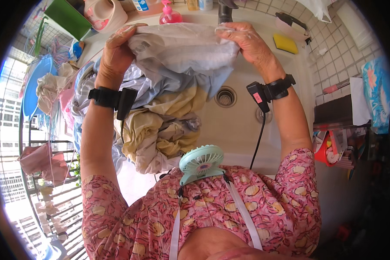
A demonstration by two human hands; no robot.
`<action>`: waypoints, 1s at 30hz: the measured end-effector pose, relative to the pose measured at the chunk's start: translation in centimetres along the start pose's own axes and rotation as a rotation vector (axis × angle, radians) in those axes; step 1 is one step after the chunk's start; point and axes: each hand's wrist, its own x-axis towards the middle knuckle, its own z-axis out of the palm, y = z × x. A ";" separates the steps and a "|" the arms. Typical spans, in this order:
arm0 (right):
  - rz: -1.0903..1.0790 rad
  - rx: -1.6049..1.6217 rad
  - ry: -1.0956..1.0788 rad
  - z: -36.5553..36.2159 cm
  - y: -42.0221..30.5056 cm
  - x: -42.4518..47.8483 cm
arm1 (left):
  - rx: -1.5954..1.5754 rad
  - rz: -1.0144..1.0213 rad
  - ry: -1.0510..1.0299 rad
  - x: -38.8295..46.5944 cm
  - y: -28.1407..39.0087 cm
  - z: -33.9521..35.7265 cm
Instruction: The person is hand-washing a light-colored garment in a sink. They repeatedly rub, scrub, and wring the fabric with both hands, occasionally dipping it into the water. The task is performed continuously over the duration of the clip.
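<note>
A wet, pale cloth with dark marks (182,42) is stretched between my two hands over the far part of a white sink (234,130). My left hand (118,48) grips its left end, and my right hand (243,40) grips its right end; white suds cling to the fingers. Below the cloth, a heap of blue, yellow and grey striped fabric (159,130) fills the left side of the sink. Right of the heap lies a metal drain strainer (226,97). Each wrist wears a black strap with a small device.
Along the back rim stand a pink pump bottle (170,14), other bottles and a dark faucet (226,13). A yellow sponge (285,44) lies at the right rim. Tissue packaging (377,94) is at the far right. A mint-green fan (201,162) hangs at my chest. Hanging laundry is at left.
</note>
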 end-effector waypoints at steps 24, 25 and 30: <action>-0.271 -0.940 0.339 8.0 6.9 4.3 | 1.354 0.614 -0.080 -0.9 -9.6 7.1; -0.401 -0.885 0.396 9.1 6.1 4.0 | 1.487 0.570 -0.085 -0.1 -9.6 6.0; -0.653 -0.817 0.507 14.1 5.2 1.8 | 1.185 0.370 0.152 -0.2 -8.8 5.5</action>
